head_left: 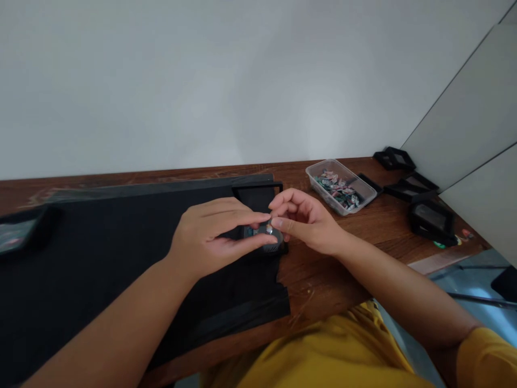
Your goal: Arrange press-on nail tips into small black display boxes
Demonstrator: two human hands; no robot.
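Observation:
My left hand [222, 231] reaches in from the left, its thumb and fingers closed around a small shiny item [269, 229]. Opposite it, my right hand [302, 221] has its thumb and index fingertip pinched at the same spot, touching or nearly touching the item. Beneath the fingers lies a small dark grey piece [271, 247], partly covered by my left hand. A black frame [258, 186] lies around and behind it on the black mat [133, 242], largely hidden by my hands.
A clear plastic box [332, 202] of small wrapped pieces stands right of the mat. Several black frames [432, 218] lie at the far right of the wooden table [323, 280]. Another black-edged case [18, 235] is at the left. A white wall rises behind.

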